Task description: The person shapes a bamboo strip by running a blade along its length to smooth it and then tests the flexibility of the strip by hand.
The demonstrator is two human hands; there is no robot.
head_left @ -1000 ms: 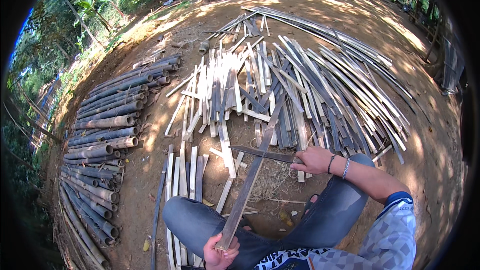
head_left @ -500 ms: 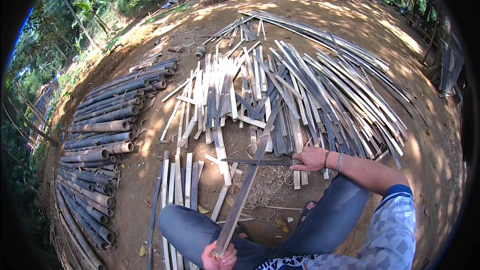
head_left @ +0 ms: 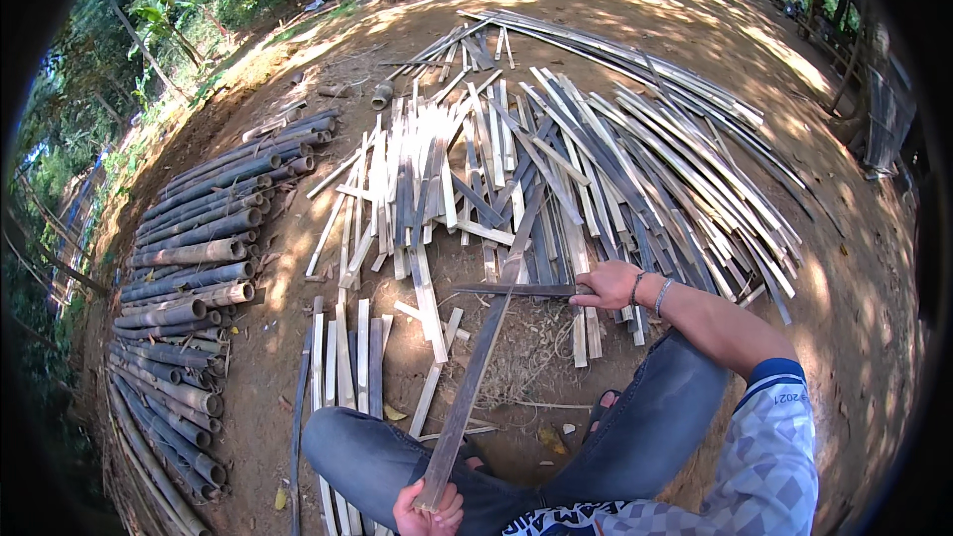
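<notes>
My left hand (head_left: 429, 511) is closed around the near end of a long, dark bamboo strip (head_left: 475, 377). The strip slopes away from me over my left leg, and its far part reaches the pile of strips. In my right hand (head_left: 608, 286) is the handle of a long-bladed knife (head_left: 526, 290). Its dark blade points left and lies across the strip about midway along, seemingly against it; whether the edge bites in cannot be made out.
Ahead spreads a large pile of split bamboo strips (head_left: 635, 169). Whole dark bamboo poles (head_left: 189, 228) lie stacked at the left. More strips (head_left: 342, 357) lie beside my left leg (head_left: 367, 447). A short bamboo piece (head_left: 382, 94) rests on the dirt ground (head_left: 596, 0).
My right hand and the knife have moved a little farther away along the strip. My left hand keeps its grip on the near end. The whole view has shifted slightly.
</notes>
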